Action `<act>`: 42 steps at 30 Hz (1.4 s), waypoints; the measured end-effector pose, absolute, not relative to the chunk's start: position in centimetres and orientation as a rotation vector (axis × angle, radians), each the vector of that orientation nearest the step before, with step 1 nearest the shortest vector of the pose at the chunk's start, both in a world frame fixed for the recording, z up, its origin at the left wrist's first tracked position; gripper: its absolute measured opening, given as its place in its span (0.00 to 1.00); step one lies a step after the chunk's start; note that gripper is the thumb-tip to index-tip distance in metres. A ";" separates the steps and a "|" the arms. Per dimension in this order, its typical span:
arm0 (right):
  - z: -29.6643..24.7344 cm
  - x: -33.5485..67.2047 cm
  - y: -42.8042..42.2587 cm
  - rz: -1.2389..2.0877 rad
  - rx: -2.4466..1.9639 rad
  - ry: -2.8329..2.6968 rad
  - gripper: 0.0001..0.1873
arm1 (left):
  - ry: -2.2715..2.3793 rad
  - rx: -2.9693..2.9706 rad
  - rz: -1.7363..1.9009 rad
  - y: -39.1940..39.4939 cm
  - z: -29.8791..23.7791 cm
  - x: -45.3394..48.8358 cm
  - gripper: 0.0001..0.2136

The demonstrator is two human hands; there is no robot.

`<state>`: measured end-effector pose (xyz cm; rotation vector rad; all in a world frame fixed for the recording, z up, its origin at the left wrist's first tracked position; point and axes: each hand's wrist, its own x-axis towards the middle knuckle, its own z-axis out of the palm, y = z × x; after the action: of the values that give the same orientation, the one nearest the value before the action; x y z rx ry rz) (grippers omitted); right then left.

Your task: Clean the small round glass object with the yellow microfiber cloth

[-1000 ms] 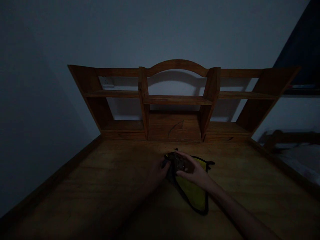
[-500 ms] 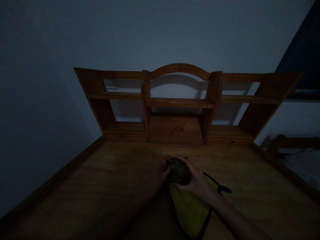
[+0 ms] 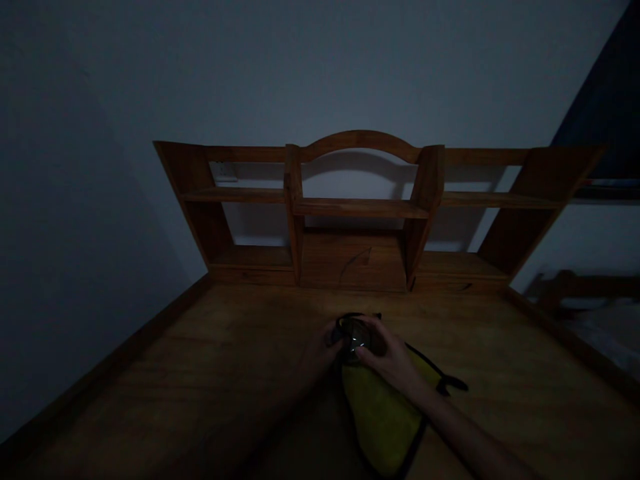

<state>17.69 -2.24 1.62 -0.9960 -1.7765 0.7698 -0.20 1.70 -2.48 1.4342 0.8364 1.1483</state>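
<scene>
A yellow-green bag with black edging point(image 3: 380, 413) lies on the wooden desk, its mouth pointing away from me. At that mouth my right hand point(image 3: 390, 360) curls around a dark, rounded object with a shiny surface point(image 3: 359, 337); the dim light hides its kind. Thumb and fingers of my left hand point(image 3: 323, 350) pinch the black rim of the bag on the other side. Part of the rounded object is hidden by the bag's rim and my right fingers. A black strap point(image 3: 453, 383) sticks out at the bag's right.
Along the back of the desk point(image 3: 240, 340) stands a wooden shelf unit point(image 3: 360, 208) with several compartments. A white socket point(image 3: 225, 172) shows on the wall behind its left side. Raised wooden edges point(image 3: 110, 357) border the desk. A dark curtain point(image 3: 607, 100) hangs at the right.
The rounded object has turned in my right hand and a shiny face now shows. My right thumb has shifted up onto it, and the bag's rim shows more clearly around it.
</scene>
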 end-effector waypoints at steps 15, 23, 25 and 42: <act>1.4 17.9 -2.2 0.523 -1.026 -1.964 0.41 | 0.761 1.332 1.199 1.5 -2.5 0.1 0.24; 1.4 17.8 -2.2 0.465 -1.098 -1.903 0.39 | 0.717 1.200 1.094 2.2 -3.1 0.2 0.19; 1.3 17.7 -2.2 0.547 -1.066 -1.865 0.37 | 0.728 1.195 1.073 2.1 -2.8 0.1 0.17; 0.2 18.3 -1.7 0.715 -1.024 -1.892 0.36 | 0.810 1.342 0.969 1.0 -2.1 -0.1 0.14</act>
<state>18.34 -1.75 0.16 -1.0241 -1.8918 0.7149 -0.13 1.02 -2.06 1.3415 0.8099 0.9690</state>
